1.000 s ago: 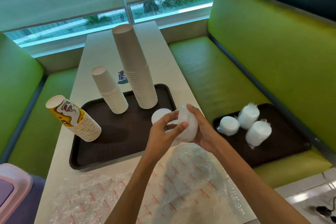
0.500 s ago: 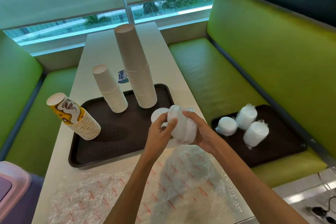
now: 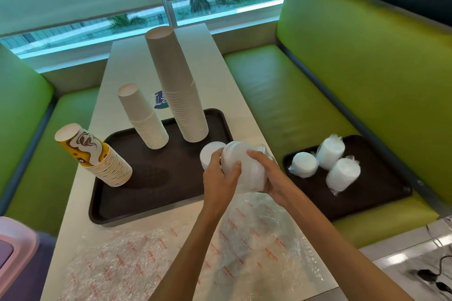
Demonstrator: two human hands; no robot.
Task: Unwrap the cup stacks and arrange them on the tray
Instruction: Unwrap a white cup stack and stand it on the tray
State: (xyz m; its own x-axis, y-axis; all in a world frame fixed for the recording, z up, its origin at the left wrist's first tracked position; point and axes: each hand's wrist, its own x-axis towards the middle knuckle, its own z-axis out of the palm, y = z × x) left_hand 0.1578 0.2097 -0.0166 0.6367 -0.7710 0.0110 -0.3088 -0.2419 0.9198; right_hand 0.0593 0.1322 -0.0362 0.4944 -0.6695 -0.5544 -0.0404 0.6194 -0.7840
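Desk (image 3: pixel 137 68): pale and long, running from the lower edge toward the window at upper centre. Green bench seat (image 3: pixel 288 105): right of the desk. Loose plastic wrap (image 3: pixel 151 259): clear with red print, spread over the lower end of the desk, discarded by the look of it. Desk tray (image 3: pixel 156 195): dark, centre left, carrying four unwrapped stacks. Second tray (image 3: pixel 381 205): dark, on the bench seat at centre right, carrying three wrapped packs (image 3: pixel 342 176) of white pieces, their sleeves unopened as far as can be seen. Tall plain cup stack (image 3: pixel 176 90): mouth down at the far right of the desk tray. Shorter plain cup stack (image 3: pixel 144 117): mouth down, to its left. Printed yellow cup stack (image 3: pixel 95 156): leaning, at the left edge of the desk tray. Small white stack (image 3: pixel 210 151): at the right edge of the desk tray, partly hidden behind the left hand. White stack in hand (image 3: pixel 244 168): held on its side above the right edge of the desk tray, with clear sleeve showing at its right end; whether cups or lids cannot be told. Left hand (image 3: pixel 220 178): fingers curled round the left end of that stack. Right hand (image 3: pixel 271 176): fingers wrapped over its right end, where the sleeve bunches. Judged progress: about half done, with four stacks placed, one being stripped and three packs waiting.
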